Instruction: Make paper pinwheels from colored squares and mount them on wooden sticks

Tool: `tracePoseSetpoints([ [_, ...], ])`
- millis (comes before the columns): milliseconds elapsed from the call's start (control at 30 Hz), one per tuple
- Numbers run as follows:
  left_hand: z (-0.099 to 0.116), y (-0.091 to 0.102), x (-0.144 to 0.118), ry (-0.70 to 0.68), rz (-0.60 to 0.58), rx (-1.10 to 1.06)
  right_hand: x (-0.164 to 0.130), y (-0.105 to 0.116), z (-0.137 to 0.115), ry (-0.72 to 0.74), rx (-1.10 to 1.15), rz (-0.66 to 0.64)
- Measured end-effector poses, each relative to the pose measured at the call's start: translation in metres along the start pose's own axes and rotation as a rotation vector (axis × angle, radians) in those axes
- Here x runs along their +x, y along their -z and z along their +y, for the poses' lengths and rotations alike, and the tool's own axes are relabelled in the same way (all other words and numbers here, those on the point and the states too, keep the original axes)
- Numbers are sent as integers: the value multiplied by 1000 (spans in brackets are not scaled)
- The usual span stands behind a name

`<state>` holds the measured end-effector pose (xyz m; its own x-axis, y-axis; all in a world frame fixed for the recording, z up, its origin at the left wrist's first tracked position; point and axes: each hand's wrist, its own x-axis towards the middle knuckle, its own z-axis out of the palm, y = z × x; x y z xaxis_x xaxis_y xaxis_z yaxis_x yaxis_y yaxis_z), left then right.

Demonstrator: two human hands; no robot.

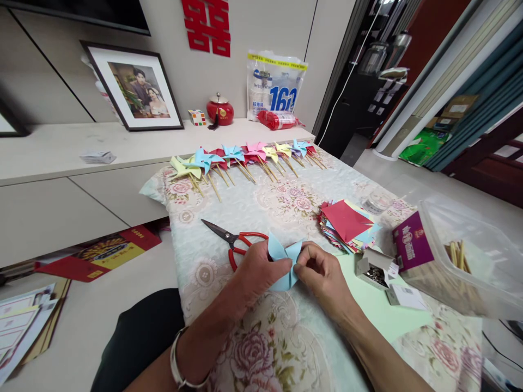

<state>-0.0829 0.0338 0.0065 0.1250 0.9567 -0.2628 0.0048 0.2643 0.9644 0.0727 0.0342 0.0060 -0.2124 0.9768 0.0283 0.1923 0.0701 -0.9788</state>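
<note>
A clear plastic tub (469, 256) at the table's right edge holds wooden sticks (457, 253); beside it, a small open box (373, 268) holds metal pins. At centre, the left hand (257, 269) and right hand (322, 272) pinch a folded blue paper pinwheel (281, 258) just above the floral tablecloth (261, 207).

Framed photo (137, 87), red jar (219, 111), cube (197, 117)

Bare cloth beyond scissors (232, 239); paper stack (347, 226), pin box (373, 268) crowding the right.
</note>
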Motion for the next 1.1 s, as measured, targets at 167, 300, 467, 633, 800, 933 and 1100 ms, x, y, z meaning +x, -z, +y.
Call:
tracePoseSetpoints([
  [167, 1, 0, 0, 3, -4, 6, 1, 0, 1, -1, -7, 6],
  [300, 1, 0, 1, 23, 15, 16, 0, 1, 1, 5, -23, -5],
  [467, -1, -1, 2, 17, 26, 6, 0, 1, 0, 13, -31, -18],
  [633, -1, -1, 1, -8, 44, -6, -1, 0, -3, -8, 11, -24],
  [800, 5, 1, 0, -2, 60, -133, 0, 5, -2, -36, 140, -11],
  [933, 8, 3, 0, 26, 81, -165, 4, 8, 1, -111, 352, 72],
  [1100, 5, 2, 0, -10, 79, -114, 6, 6, 1, -273, 516, 140],
])
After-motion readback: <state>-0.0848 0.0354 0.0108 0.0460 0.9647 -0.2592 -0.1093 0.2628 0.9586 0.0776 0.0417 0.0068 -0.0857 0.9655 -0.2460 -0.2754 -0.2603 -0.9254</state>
